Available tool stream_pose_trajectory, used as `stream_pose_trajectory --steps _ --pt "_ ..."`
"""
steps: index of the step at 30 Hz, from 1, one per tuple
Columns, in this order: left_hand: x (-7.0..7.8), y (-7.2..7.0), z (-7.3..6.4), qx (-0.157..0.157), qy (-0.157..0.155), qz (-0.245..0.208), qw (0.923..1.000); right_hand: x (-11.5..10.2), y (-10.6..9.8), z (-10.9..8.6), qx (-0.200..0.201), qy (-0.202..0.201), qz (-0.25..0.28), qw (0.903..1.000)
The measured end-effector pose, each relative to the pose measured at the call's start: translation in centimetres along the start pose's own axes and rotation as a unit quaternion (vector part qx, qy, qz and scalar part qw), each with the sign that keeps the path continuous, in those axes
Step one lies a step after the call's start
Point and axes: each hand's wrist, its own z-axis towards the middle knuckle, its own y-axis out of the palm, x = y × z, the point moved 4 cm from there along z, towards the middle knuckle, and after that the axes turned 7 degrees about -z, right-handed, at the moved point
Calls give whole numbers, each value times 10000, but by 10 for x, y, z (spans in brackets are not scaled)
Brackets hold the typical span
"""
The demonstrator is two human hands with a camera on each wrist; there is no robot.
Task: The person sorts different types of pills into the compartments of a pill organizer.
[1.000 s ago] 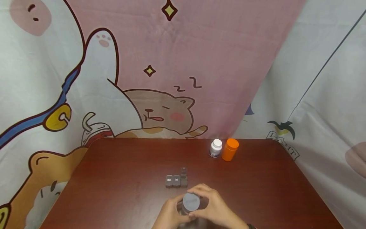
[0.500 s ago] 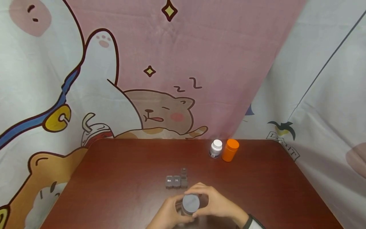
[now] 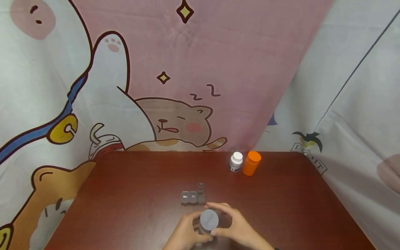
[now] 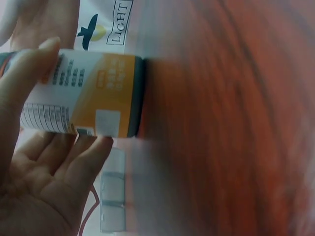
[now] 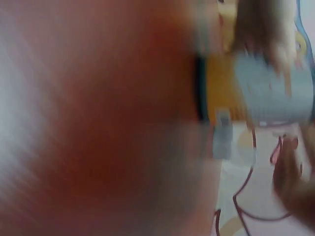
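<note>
A supplement bottle [image 4: 83, 93] with a grey lid [image 3: 209, 219] and a white-and-orange label stands upright near the table's front. My left hand [image 3: 185, 232] grips its body, thumb on one side and fingers on the other. Around the lid curves my right hand [image 3: 235, 225]; its thumb tip lies at the lid's near edge, while the index finger stands a little off the far edge. The right wrist view is blurred, with fingers [image 5: 290, 172] apart from the bottle. Just beyond is a small grey pill organizer [image 3: 192, 198], some compartments marked with weekdays.
A white pill bottle [image 3: 235, 162] and an orange bottle [image 3: 251, 163] stand side by side at the back right of the brown table [image 3: 137, 177]. A cartoon-printed cloth [image 3: 250, 62] hangs behind the table.
My right hand shifts and turns about the lid, its index finger and thumb now wider apart. The left hand keeps its grip on the bottle, which stays nearly in place.
</note>
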Motion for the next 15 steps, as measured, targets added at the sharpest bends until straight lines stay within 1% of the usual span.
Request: stream_pose_trajectory --steps 2,4,6,8,10,12,13,15 --pt "0 1 -1 59 -12 22 10000 0 5 -9 596 453 -240 9969" --pt "0 1 -1 113 7 76 9999 -1 11 -17 1076 929 -367 9892" --pt "1 2 -2 144 3 108 9998 -4 17 -24 1377 1346 -398 9805" --pt "1 2 -2 152 -7 111 9998 -8 22 -27 1606 1639 -295 9729" --pt "1 2 -2 172 -71 104 9998 -10 26 -27 1694 1756 -201 9696" --pt "1 2 -2 201 -155 115 9996 -12 27 -24 1694 1740 -134 9700" --pt "1 2 -2 204 -173 111 9996 -13 26 -22 1668 1718 -82 9709" --pt "1 2 -1 222 -234 93 9994 -18 23 -15 1517 1531 -33 9765"
